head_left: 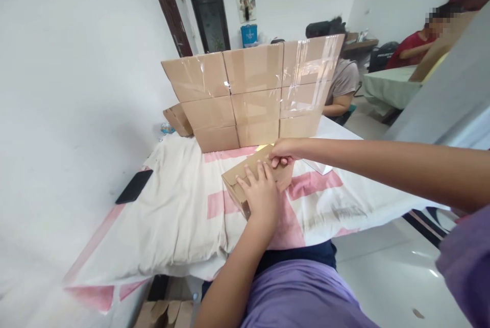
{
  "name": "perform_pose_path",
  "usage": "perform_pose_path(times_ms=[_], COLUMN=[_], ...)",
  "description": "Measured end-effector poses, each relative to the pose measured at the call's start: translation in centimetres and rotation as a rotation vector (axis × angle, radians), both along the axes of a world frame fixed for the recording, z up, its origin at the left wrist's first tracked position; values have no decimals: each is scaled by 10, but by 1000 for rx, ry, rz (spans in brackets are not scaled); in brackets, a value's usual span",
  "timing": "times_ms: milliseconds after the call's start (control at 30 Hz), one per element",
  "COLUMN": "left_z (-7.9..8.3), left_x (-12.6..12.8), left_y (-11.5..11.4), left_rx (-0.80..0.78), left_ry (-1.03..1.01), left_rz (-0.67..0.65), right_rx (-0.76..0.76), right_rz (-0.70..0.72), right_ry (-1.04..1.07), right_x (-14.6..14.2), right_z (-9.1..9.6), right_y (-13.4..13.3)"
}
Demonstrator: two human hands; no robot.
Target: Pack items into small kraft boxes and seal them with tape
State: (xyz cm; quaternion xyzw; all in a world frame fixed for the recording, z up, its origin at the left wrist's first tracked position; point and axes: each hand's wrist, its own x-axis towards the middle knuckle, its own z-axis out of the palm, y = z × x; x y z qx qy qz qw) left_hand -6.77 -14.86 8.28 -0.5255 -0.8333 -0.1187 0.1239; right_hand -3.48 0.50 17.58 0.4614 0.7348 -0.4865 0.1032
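A small brown cardboard box (pixel 245 172) sits at a slant on the cloth-covered table, its flap side facing up. My left hand (pixel 262 198) lies on top of it with the fingers spread. At the box's far right end is my right hand (pixel 284 152), its fingers curled in and closed against the cardboard. What those fingers pinch, if anything, is hidden. A bit of yellow (pixel 264 147) shows just behind the box, and a white sheet (pixel 317 166) lies to its right.
A taped wall of stacked cardboard boxes (pixel 254 96) stands behind my hands. A dark tablet-like slab (pixel 133 186) lies at the table's left edge. Open cartons (pixel 164 313) are on the floor. One person (pixel 344 80) sits behind the boxes, another (pixel 413 50) at a table further right.
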Motion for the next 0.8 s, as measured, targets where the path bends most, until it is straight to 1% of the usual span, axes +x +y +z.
perform_pose_path(times_ms=[100, 200, 267, 300, 367, 433, 467, 533, 633, 700, 800], left_z=[0, 1, 1, 1, 1, 1, 1, 1, 0, -1, -2], left_x=[-1, -3, -5, -6, -8, -9, -10, -10, -11, -12, -14], left_y=[-2, -4, -5, -6, -7, -8, -9, -11, -13, -14, -15], left_rx=[21, 36, 33, 32, 33, 29, 26, 14, -8, -18, -28], left_ry=[26, 17, 9, 9, 20, 35, 42, 50, 65, 85, 114], left_rz=[-17, -43, -59, -65, -70, -76, -80, -91, -114, -131, -142], right_rx=[80, 211, 299, 353, 539, 714, 775, 832, 900, 931, 988], right_rz=[32, 147, 195, 206, 285, 429, 502, 601, 670, 692, 669], right_ry=[-94, -205, -260, -251, -166, -45, -11, -23, -55, -43, -47], right_x=[8, 21, 31, 36, 45, 51, 53, 54, 54, 52, 50], right_z=[5, 9, 11, 11, 11, 8, 6, 1, -7, -12, -17], right_y=[3, 5, 4, 3, -1, -5, -5, -4, 8, 15, 17])
